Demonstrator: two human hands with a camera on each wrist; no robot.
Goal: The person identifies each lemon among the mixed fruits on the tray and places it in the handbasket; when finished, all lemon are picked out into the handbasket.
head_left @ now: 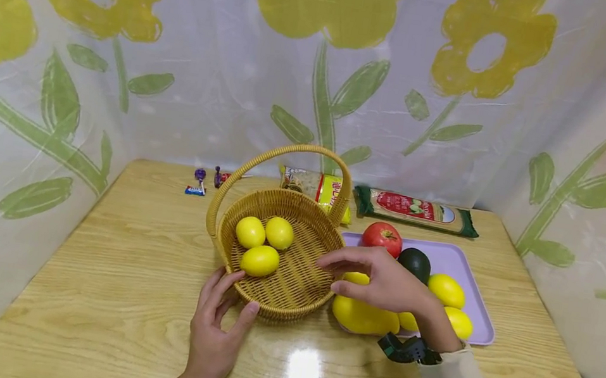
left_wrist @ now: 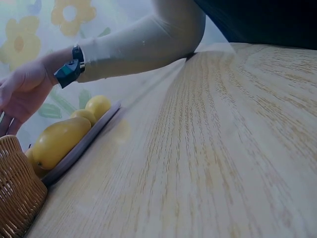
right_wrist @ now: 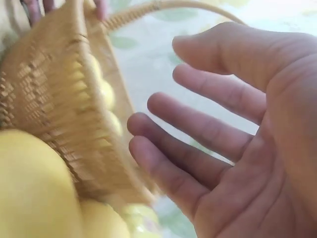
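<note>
- Three lemons already lie in the wicker basket, close together on its left side, so by my reading the moving of lemons from tray to basket is partly done
- The right hand hovers empty between the basket's right rim and the purple tray; its fingers are spread loosely and hold nothing, as the right wrist view shows plainly
- The left hand rests on the wooden table at the basket's near-left edge, fingers straight and splayed, their tips touching the weave, steadying it
- Left on the tray: several yellow fruits, among them a lemon at the right and a larger yellow fruit at the front left corner, partly under the right hand
- A tomato and an avocado also sit on the tray, untouched
- I judge the work roughly half done, with the remaining lemons not yet picked up
- Two noodle packets and small sweets lie at the table's far edge, apart from the work
</note>
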